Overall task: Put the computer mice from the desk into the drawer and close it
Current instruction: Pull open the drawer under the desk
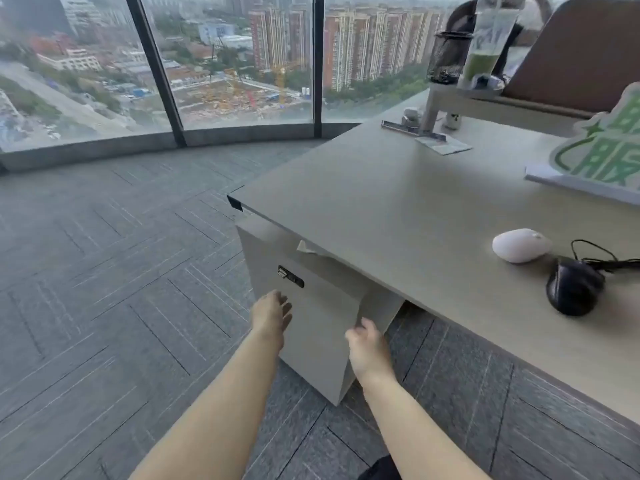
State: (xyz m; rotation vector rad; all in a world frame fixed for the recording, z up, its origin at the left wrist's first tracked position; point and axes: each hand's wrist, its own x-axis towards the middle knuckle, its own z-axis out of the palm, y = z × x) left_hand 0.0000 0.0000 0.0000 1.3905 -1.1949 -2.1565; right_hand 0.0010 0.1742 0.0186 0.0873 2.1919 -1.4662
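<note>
A white mouse [521, 245] and a black corded mouse [573, 289] lie side by side on the beige desk [398, 209] at the right. Under the desk's left corner stands a grey drawer cabinet [322, 306] with a black lock near its top. My left hand [272, 315] rests flat on the cabinet's front face, fingers apart. My right hand [367, 344] has its fingers curled around the right edge of that front panel. I cannot tell whether the drawer front stands out from the cabinet.
A green-and-white sign [599, 150] stands at the desk's right. A shelf riser [485, 102] at the back carries a mesh pen cup and a green drink. Grey carpet [121, 289] spreads left toward floor-to-ceiling windows.
</note>
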